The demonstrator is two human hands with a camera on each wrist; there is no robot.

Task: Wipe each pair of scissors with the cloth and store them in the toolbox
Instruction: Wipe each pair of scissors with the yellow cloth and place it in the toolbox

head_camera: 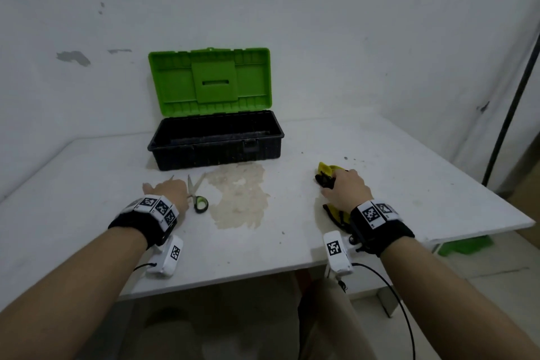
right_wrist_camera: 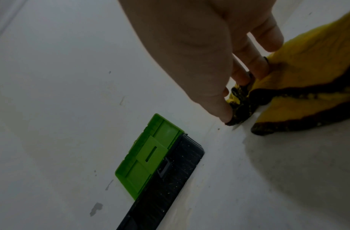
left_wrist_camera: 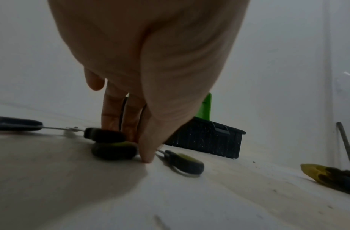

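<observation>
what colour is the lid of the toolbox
Bright green; the lid stands open above the black toolbox. It shows best in the head view.

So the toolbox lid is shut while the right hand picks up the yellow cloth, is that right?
Not quite: the toolbox lid stands open, as the head view shows, with the black box beneath it uncovered. The rest holds: the right hand does pinch the yellow cloth on the table.
</observation>
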